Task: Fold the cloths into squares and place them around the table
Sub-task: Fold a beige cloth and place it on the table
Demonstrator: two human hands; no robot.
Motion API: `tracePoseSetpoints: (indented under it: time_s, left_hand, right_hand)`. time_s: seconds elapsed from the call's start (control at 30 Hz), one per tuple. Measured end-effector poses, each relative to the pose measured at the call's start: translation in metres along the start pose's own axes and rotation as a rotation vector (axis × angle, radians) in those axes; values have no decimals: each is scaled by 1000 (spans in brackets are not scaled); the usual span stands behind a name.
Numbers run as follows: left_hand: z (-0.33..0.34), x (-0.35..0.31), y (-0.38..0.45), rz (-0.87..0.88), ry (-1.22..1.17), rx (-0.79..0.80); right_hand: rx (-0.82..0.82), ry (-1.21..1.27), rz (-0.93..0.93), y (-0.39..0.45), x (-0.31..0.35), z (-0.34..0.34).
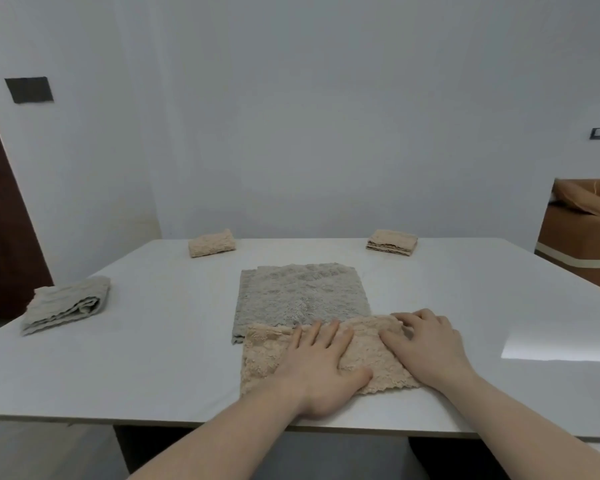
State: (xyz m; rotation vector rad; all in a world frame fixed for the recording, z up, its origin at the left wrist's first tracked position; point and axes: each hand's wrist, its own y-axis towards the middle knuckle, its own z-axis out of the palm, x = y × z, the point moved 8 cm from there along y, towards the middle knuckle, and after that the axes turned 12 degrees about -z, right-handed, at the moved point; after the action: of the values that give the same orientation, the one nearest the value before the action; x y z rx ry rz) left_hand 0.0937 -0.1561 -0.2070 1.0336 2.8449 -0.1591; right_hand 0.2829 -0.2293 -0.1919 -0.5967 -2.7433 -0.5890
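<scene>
— While both palms press flat, where does the beige cloth (267, 355) lie?
— Near table (153, 358) edge, overlapping grey cloth (300, 296); left hand (321, 365), right hand (426, 344): fingers spread, gripping nothing.

Illumination is dim, flat and cool, leaving the plain white rear wall (326, 116) a uniform grey. One bright patch of glare, sharp-edged and roughly rectangular, sits on the pale matte tabletop (153, 341) near its right edge; the source is out of view. Shadows are soft and faint: a thin one under the folded grey ribbed cloth (66, 304) at the left, and slight darkening beneath both forearms. Wide-angle distortion bows the table's near edge and tilts the dark brown door (4, 220) at the left border. Overall sharpness is moderate; cloth texture reads soft, and compression smearing shows on the wall. Motion blur is not evident.
</scene>
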Motion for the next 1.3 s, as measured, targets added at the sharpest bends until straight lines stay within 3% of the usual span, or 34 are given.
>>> tracePoseSetpoints:
  time_s: [0.47,0.77,1.07,1.3]
  left_hand:
    - [-14,149,-21,-279,-80,-39]
    - [-19,150,-24,-275,-163,-131]
    - [-20,152,-23,-253,-211,-181]
    - [-32,152,-29,-205,-360,-318]
  right_hand:
    - [86,-33,-14,-1,3,3]
    - [53,94,15,-3,1,-2]
    - [-81,507,82,9,30,-33]
    - [24,721,106,19,88,-45]
